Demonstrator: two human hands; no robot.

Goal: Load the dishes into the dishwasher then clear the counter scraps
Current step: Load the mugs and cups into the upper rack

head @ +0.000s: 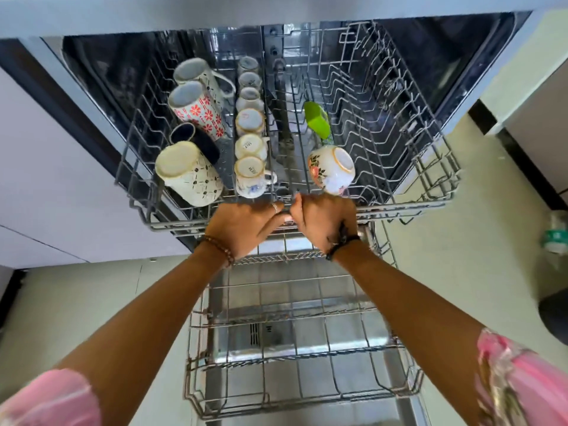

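Upper rack (pixel 408 207) of dishwasher (pixel 461 56) drawn out; lower rack (pixel 295 358) also out beneath, no dishes seen in its visible part.

Left hand (pixel 242 226) and right hand (pixel 322 222) side by side on front rail of upper rack, near its middle. Fingers of both curled over the rail, holding it; fingertips mostly hidden behind the wire.

Load on upper rack, all inverted or tilted:
- tall cream mug (pixel 187 173), front left corner
- dark mug (pixel 196 141), just behind it, touching
- red-flowered mug (pixel 196 110) and white patterned mug (pixel 199 75), further back
- row of small cups (pixel 250 146) down the centre-left
- floral cup (pixel 333 170), leaning on its side, just beyond right hand
- green item (pixel 316 118) behind floral cup; kind not identifiable

Right portion of upper rack shows bare tines only. Bench and scraps out of view.

Judged step: moving the upper rack by its front rail; direction not determinable.

Risks:
- Jerky shove or pull: floral cup sits loose on its side, likely to roll or knock neighbouring tines, chip possible.
- Tall cream mug leans at the front edge; sudden stop could tip it against dark mug.
- Uneven force from two hands placed close together: rack may skew on its runners and bind.
- Fingers wrapped under rail: pinch risk near the tub opening.
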